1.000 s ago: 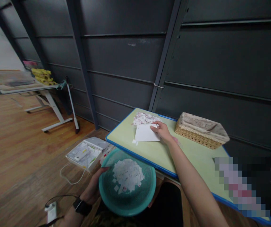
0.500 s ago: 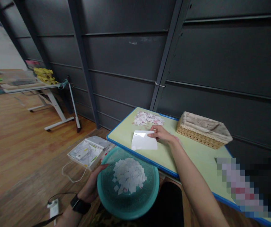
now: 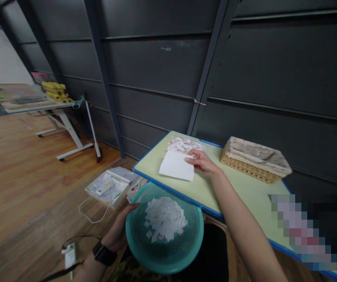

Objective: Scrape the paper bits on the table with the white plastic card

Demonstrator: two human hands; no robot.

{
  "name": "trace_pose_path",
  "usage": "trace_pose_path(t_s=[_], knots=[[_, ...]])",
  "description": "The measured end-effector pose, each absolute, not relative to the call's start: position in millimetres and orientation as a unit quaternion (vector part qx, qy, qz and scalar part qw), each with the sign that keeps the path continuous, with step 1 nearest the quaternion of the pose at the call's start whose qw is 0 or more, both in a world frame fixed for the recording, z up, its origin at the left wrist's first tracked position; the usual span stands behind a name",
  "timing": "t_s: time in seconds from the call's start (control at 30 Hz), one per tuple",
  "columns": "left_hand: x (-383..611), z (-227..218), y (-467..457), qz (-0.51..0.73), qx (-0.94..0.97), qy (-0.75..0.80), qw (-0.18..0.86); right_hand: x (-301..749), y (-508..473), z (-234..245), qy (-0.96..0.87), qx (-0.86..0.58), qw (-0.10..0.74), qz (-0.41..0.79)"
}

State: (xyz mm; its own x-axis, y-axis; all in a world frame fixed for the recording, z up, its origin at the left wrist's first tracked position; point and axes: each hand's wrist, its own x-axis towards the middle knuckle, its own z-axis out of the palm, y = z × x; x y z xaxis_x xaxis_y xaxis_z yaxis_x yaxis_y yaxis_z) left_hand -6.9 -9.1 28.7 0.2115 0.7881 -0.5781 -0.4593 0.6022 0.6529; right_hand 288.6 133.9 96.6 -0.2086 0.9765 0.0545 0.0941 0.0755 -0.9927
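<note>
My left hand (image 3: 122, 228) grips the left rim of a teal plastic colander (image 3: 168, 263) below the table's front edge. Inside it lies a heap of small white paper pieces (image 3: 166, 217). My right hand (image 3: 201, 161) is closed on the right edge of a white plastic scraper (image 3: 177, 165), a flat sheet tilted over the tabletop. Just behind the scraper, a pile of paper scraps (image 3: 184, 143) with reddish marks lies on the table.
The pale green table (image 3: 245, 199) has a blue edge. A lined wicker basket (image 3: 255, 162) stands on its right back side. On the floor to the left sit an open white box (image 3: 108, 190) and a power strip (image 3: 69, 256). A dark panelled wall (image 3: 153, 74) rises behind.
My right hand has raised and tilted the scraper, moving it slightly back and left toward the scrap pile. The colander stays in my left hand, a little further right in view.
</note>
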Motion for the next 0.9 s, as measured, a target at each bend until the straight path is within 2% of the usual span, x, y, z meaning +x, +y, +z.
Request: trace_pose_path(t_s=[0.07, 0.13, 0.23, 0.3, 0.43, 0.57, 0.73, 0.9], knots=[[-6, 28, -9, 0.422, 0.173, 0.472, 0.754, 298, 139, 100, -0.519, -0.508, 0.561, 0.398], [-6, 27, -10, 0.427, 0.173, 0.468, 0.754, 311, 143, 103, -0.463, -0.582, 0.628, 0.229], [-5, 25, -10, 0.425, 0.173, 0.466, 0.756, 328, 144, 105, -0.443, -0.670, 0.595, -0.001], [-4, 23, -9, 0.420, 0.170, 0.468, 0.759, 334, 142, 104, -0.452, -0.702, 0.546, -0.066], [-3, 22, -9, 0.405, 0.175, 0.478, 0.760, 333, 142, 101, -0.488, -0.736, 0.461, -0.089], [-3, 25, -10, 0.395, 0.187, 0.478, 0.762, 330, 144, 97, -0.528, -0.735, 0.414, -0.097], [-4, 25, -11, 0.398, 0.184, 0.481, 0.759, 331, 146, 95, -0.534, -0.744, 0.387, -0.108], [-6, 22, -9, 0.391, 0.179, 0.464, 0.775, 331, 148, 95, -0.556, -0.723, 0.402, -0.073]])
